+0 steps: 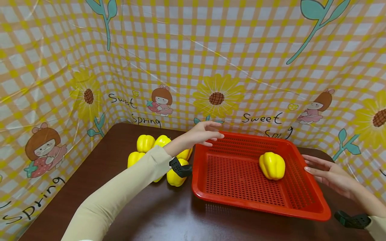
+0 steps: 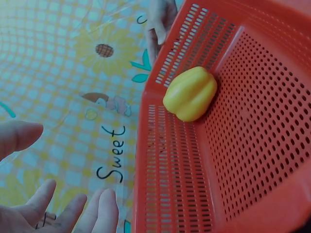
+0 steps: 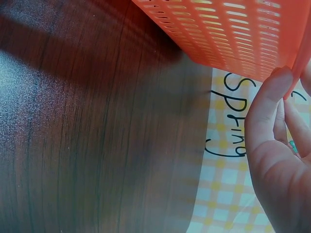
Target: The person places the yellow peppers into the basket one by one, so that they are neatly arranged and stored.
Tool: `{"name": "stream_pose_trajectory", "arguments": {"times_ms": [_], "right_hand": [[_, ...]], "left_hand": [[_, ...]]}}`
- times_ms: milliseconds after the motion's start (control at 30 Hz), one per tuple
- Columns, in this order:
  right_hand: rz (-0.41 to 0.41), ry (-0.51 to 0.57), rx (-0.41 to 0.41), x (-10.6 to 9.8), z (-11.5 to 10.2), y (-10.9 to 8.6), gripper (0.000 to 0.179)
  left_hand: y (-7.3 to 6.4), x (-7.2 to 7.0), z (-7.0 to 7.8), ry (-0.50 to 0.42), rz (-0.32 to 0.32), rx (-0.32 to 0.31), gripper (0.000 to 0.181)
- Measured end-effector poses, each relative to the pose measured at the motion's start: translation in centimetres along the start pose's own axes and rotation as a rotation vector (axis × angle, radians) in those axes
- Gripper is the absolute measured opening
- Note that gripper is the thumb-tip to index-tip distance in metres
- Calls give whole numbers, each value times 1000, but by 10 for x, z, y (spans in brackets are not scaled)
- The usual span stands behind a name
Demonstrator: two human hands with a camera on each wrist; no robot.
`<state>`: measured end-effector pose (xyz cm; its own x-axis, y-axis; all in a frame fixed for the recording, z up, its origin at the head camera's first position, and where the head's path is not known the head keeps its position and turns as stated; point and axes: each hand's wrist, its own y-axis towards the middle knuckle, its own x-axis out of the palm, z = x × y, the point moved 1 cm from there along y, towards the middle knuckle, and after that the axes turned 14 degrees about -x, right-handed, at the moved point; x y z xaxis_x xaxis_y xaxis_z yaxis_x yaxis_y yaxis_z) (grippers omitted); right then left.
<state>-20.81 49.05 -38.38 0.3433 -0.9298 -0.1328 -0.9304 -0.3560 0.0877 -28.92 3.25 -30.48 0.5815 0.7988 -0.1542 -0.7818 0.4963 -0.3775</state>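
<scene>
A red perforated plastic basket (image 1: 256, 204) has one yellow bell pepper (image 1: 272, 166) lying in its right part. My right hand (image 1: 333, 174) holds the basket's right rim, thumb on one side and fingers on the other, as the right wrist view shows. Over the basket's back left corner hovers my left hand (image 1: 205, 133), fingers loosely extended and nothing in them. In the left wrist view its fingers (image 2: 73, 213) are apart from the basket wall. The pepper (image 2: 190, 94) rests against the side walls there.
Several more yellow bell peppers (image 1: 146, 144) are grouped on the dark wooden table (image 1: 144, 214) left of the basket, partly hidden behind my left forearm. A checked cloth (image 1: 187, 60) with sunflowers hangs around the table's back and sides.
</scene>
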Motion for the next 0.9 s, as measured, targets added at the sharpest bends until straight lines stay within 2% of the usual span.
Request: {"name": "stream_pose_trajectory", "arguments": {"times_ms": [367,600,900], "right_hand": [[-5,14,-2,0,2,-1,47],[30,-43,26,0,4,-3,46],[2,-30,15,-1,5,-4,45]], "left_hand": [[-17,-27,-20,-67,75,-12,51],[-28,-48,-32,-83,114,-2,51],[-43,-72,-47,-93,168,-18,51]]}}
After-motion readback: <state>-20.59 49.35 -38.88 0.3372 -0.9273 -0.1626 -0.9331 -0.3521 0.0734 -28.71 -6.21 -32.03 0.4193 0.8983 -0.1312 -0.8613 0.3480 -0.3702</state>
